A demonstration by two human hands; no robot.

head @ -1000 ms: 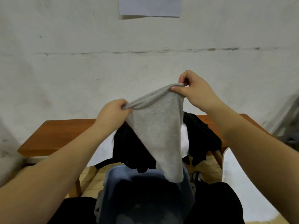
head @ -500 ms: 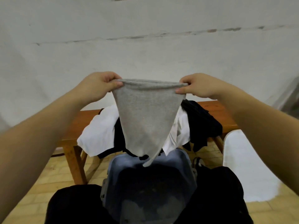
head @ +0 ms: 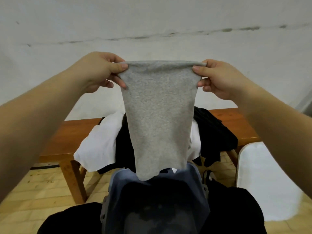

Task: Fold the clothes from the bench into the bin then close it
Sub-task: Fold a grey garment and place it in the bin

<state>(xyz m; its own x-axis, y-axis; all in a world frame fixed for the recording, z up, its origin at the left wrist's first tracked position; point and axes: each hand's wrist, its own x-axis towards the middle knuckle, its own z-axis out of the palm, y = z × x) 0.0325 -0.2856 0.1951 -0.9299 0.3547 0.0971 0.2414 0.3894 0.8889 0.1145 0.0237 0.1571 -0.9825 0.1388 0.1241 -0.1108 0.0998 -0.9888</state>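
I hold a grey garment (head: 158,112) up in front of me by its top edge. My left hand (head: 99,71) pinches the left corner and my right hand (head: 217,78) pinches the right corner, both at the same height. The cloth hangs straight down, and its lower tip dangles just over the open blue-grey bin (head: 118,188) between my knees. Behind it, a white garment (head: 99,142) and black clothes (head: 216,135) lie heaped on the wooden bench (head: 67,134). The grey cloth hides the middle of the heap.
A white, lid-like panel (head: 263,181) lies on the floor to the right of the bin. A white wall rises right behind the bench. Pale wooden floor (head: 33,191) shows at the left. My dark-trousered legs (head: 236,208) flank the bin.
My left hand rose level with the right, and both moved apart, so the grey garment now hangs flat and wide instead of slanting. The view tilted downward.
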